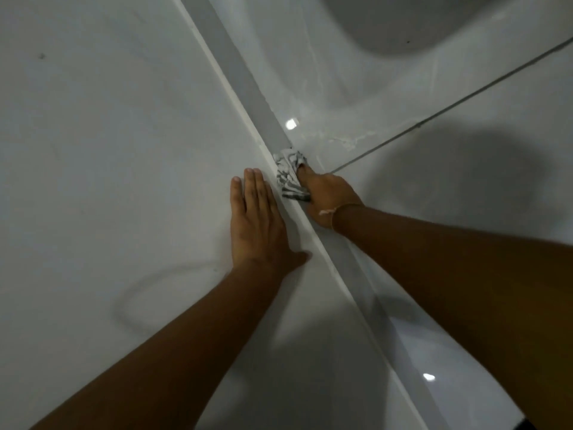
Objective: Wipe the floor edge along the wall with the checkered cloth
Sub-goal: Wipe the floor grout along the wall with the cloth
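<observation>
A crumpled grey-and-white checkered cloth (290, 175) is pressed against the grey skirting strip (248, 79) where the white wall (108, 135) meets the glossy tiled floor (403, 187). My right hand (328, 198) is closed around the cloth from the floor side, its fingers mostly hidden under the fabric. A thin bracelet circles that wrist. My left hand (255, 218) lies flat on the wall just left of the skirting, fingers together and pointing up along it, holding nothing.
A dark grout line (465, 99) crosses the floor diagonally to the upper right. A rounded grey shadow (403, 23) fills the top right. Light reflections glint on the floor near the skirting.
</observation>
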